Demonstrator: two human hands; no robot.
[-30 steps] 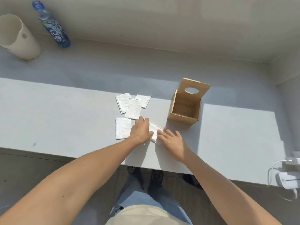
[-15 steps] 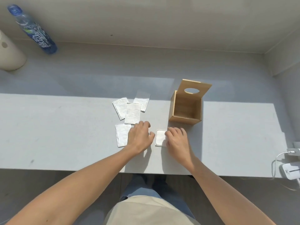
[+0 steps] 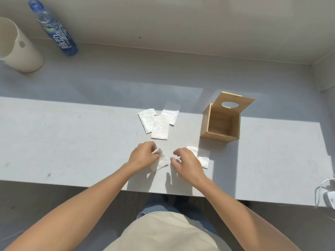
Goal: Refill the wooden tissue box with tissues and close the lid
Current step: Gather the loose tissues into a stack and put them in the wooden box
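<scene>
Worktop: a long grey worktop [image 3: 72,142], half in sun and half in shade.
Wall: a plain pale wall [image 3: 181,24] runs along the far side and turns a corner on the right.
Wooden tissue box: the wooden tissue box [image 3: 220,124] stands on the worktop to the right, and no tissues can be seen inside it.
Lid: the lid [image 3: 235,104] is tipped up at the back and has an oval hole in it.
Loose tissues: three tissues [image 3: 159,126] lie in a small overlapping bunch left of the box.
Left hand: the left hand [image 3: 143,156] pinches a folded tissue [image 3: 160,161] on the worktop.
Right hand: the right hand [image 3: 188,164] is loosely spread and holds nothing; it partly hides another tissue [image 3: 204,156].
Far left: a blue bottle [image 3: 56,31] and a white tube [image 3: 18,48] are at the back.
Right edge: a white charger with a cord [image 3: 326,194] sits there.
</scene>
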